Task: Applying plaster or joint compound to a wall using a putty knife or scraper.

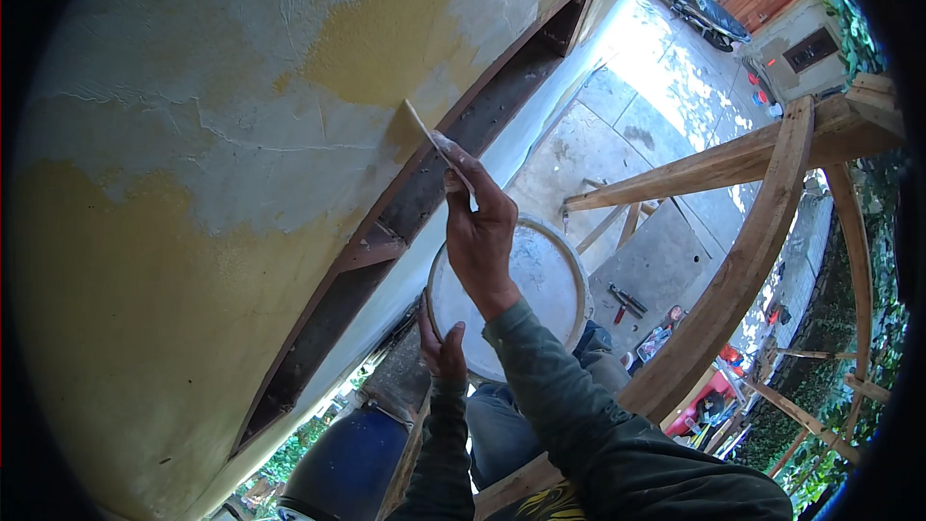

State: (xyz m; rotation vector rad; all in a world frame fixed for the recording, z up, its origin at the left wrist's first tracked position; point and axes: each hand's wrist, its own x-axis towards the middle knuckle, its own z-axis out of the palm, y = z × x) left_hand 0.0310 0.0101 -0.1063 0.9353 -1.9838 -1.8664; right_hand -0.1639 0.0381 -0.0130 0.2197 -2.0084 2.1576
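Note:
My right hand (pixel 482 236) is closed round a thin flat scraper (pixel 421 123), seen nearly edge-on. The scraper's far edge meets or nearly meets the wall (pixel 125 328), which is yellow with broad whitish-grey patches and fine raised ridges. White residue marks the fingers of this hand. Below it, my left hand (pixel 442 345) grips the left rim of a round, shallow lid-like tray (pixel 531 270). A pale whitish film coats the tray's inside. My right wrist and sleeve cover part of the tray.
A dark recessed wooden frame (pixel 482 101) runs diagonally along the wall. Wooden scaffold beams (pixel 738 299) cross on the right. Far below on the paving lie pliers-like hand tools (pixel 627 301). A blue barrel (pixel 347 463) stands lower left; a motorcycle (pixel 699 5) is parked at upper right.

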